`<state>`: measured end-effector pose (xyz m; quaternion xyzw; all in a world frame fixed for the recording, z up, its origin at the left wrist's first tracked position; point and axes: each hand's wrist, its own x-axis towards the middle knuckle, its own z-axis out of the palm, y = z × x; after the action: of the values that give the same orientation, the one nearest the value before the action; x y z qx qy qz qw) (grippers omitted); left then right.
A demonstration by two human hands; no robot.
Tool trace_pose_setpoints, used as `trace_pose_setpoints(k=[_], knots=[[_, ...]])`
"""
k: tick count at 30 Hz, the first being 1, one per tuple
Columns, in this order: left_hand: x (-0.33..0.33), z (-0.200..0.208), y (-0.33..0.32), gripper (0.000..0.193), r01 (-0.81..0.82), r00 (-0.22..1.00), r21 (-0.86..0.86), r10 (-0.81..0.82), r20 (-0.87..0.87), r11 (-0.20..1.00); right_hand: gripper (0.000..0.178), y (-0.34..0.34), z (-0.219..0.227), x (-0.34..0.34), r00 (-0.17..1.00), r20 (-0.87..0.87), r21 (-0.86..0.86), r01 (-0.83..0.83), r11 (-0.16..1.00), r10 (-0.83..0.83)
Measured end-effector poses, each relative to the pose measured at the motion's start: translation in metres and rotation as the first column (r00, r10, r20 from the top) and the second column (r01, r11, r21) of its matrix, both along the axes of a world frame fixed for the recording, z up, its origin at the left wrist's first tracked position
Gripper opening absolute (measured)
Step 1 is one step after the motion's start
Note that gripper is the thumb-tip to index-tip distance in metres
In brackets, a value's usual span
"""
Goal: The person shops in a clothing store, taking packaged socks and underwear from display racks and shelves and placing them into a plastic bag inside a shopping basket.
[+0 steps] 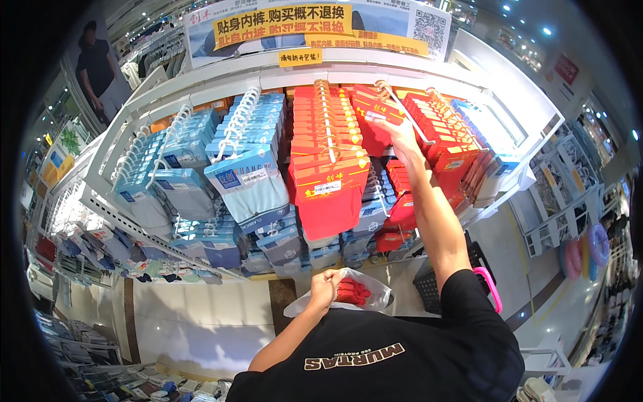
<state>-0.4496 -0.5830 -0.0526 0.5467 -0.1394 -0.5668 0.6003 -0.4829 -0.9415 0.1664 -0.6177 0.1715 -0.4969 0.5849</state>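
My right hand (402, 139) is stretched up to the rack, its fingers closed on the lower edge of a red underwear pack (370, 107) at a white hook. Whether the pack still hangs on the hook I cannot tell. Down by my chest, my left hand (325, 287) grips the edge of a whitish plastic bag (382, 293) with rolled red cloth pieces (352, 291) inside. A long row of red packs (329, 208) hangs just left of my right hand. More red packs (450, 137) hang on the hook to its right.
Blue packs (251, 171) fill the hooks on the left of the white rack (429, 65). Hook ends jut out toward me. A black basket (429, 289) with a pink handle (491, 289) is by my right elbow. Swim rings (597, 242) are far right.
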Motion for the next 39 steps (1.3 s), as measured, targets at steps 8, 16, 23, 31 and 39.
trace_pose_setpoints(k=[8, 16, 23, 31, 39], knots=[[0.004, 0.016, -0.006, 0.021, 0.031, 1.000, -0.016, -0.031, 0.005, 0.999, 0.050, 0.063, 0.022, -0.051, 1.000, 0.004, 0.106, 0.002, 0.994, -0.003], [-0.001, 0.029, -0.018, 0.021, 0.028, 0.985, -0.054, -0.018, 0.171, 0.998, 0.048, 0.142, 0.017, -0.139, 0.999, -0.029, 0.097, 0.020, 0.995, -0.017], [-0.004, 0.035, -0.030, 0.021, 0.150, 0.985, -0.040, -0.146, 0.092, 0.988, 0.049, 0.154, 0.051, -0.150, 0.995, 0.075, 0.181, 0.055, 0.982, -0.069], [-0.005, 0.062, -0.031, 0.024, 0.135, 0.978, 0.073, -0.144, 0.152, 0.988, 0.070, 0.167, -0.002, -0.184, 0.940, -0.273, 0.132, -0.174, 0.976, 0.205], [-0.016, 0.056, -0.042, 0.028, 0.014, 0.983, -0.055, -0.024, -0.184, 0.998, 0.067, 0.197, -0.138, -0.188, 0.915, -0.219, 0.409, -0.228, 0.884, 0.338]])
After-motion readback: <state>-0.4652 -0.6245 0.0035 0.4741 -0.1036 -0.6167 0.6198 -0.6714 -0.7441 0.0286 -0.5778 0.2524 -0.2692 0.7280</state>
